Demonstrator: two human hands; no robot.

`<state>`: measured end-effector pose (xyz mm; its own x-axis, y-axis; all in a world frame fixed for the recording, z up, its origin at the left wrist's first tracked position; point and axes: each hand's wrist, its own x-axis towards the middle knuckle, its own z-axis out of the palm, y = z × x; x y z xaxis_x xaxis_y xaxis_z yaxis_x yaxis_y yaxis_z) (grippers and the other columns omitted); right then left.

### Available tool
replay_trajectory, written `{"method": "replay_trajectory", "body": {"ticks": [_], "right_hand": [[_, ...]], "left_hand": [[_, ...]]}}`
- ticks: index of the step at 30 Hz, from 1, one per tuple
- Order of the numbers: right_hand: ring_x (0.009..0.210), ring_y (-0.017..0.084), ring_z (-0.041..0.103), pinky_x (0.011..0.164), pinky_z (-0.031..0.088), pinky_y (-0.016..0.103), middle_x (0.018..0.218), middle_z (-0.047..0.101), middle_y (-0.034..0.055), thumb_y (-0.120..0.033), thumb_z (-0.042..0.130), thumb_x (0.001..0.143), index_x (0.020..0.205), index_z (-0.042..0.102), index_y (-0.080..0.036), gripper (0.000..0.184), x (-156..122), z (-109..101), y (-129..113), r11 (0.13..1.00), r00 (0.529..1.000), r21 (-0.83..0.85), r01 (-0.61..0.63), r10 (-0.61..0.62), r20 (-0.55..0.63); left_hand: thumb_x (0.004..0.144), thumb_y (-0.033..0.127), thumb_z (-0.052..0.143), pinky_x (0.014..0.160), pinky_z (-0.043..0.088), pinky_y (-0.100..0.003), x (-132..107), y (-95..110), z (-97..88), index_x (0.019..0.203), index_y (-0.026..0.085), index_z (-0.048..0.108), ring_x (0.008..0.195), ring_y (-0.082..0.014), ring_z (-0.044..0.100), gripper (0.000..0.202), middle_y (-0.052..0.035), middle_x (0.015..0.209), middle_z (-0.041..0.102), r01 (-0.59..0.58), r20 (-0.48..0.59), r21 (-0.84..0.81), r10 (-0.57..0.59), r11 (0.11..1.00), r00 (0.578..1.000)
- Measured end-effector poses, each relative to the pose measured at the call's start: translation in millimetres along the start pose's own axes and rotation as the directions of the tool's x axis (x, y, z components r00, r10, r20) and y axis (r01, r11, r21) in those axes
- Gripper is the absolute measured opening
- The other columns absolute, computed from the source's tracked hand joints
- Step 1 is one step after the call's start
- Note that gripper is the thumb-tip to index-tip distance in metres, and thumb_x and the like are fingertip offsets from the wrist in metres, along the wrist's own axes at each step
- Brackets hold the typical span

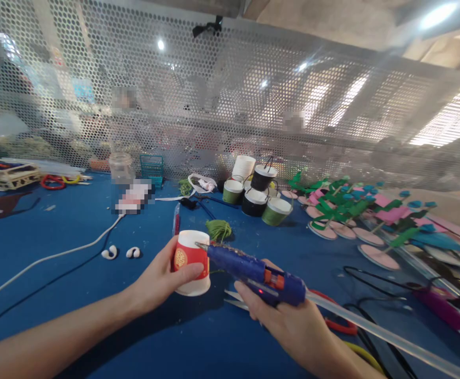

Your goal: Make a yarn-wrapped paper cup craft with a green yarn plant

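Observation:
My left hand (pixel 166 273) is wrapped round a red and white paper cup (pixel 190 239), which it holds upside down above the blue table. In my right hand (pixel 281 310) is a blue hot glue gun (pixel 249 266) with a clear glue stick (pixel 344 313) coming out of its back. The metal nozzle overlaps the cup's upper side; I cannot tell whether it touches. Beneath the glue gun lie scissors with pale blades (pixel 236 300) and red handles (pixel 342 325). Just behind the cup sits a bundle of green cord (pixel 219 229).
Small green and black buckets (pixel 254 202) stand at the back beside stacked white cups (pixel 244 167). Green, pink and blue craft flowers on round bases (pixel 344 229) fill the right. A purple power strip (pixel 443 310), a white cable (pixel 68 247) and earbuds (pixel 110 252) lie around.

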<state>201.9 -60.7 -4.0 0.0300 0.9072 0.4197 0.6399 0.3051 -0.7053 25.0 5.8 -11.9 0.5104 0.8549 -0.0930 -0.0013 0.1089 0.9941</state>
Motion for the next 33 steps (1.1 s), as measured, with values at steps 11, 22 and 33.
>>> {"method": "replay_trajectory", "body": {"ticks": [11,22,33], "right_hand": [[0.033,0.009,0.046,0.035,0.040,0.020,0.036,0.045,-0.0034,-0.035,0.046,0.075,0.047,0.046,-0.019,0.032,-1.6,-7.3,8.7,0.985,0.980,0.023,-0.170,0.166,0.112],[0.033,0.009,0.046,0.036,0.042,0.019,0.036,0.046,-0.0031,-0.036,0.046,0.074,0.045,0.045,-0.019,0.034,-0.9,-6.2,11.9,0.987,0.986,0.052,-0.149,0.145,0.078],[0.030,0.009,0.043,0.032,0.039,0.019,0.034,0.043,-0.0038,-0.042,0.046,0.072,0.044,0.044,-0.020,0.036,-5.6,0.7,8.6,0.981,0.981,0.059,-0.184,0.180,0.072]], "left_hand": [[0.069,0.031,0.059,0.077,0.041,-0.031,1.1,-2.7,-10.0,0.112,0.021,0.041,0.093,-0.0214,0.053,0.048,-0.0062,0.102,0.057,0.004,0.047,-0.098,0.001,0.995,0.999],[0.070,0.032,0.058,0.079,0.041,-0.033,0.1,-1.6,-12.4,0.113,0.020,0.039,0.094,-0.0228,0.053,0.048,-0.0079,0.107,0.055,0.009,0.057,-0.122,-0.002,0.992,0.998],[0.070,0.031,0.059,0.079,0.041,-0.033,-1.2,-2.5,-9.0,0.112,0.021,0.042,0.093,-0.0216,0.053,0.047,-0.0071,0.104,0.057,-0.003,0.053,-0.097,0.008,0.995,0.999]]}}
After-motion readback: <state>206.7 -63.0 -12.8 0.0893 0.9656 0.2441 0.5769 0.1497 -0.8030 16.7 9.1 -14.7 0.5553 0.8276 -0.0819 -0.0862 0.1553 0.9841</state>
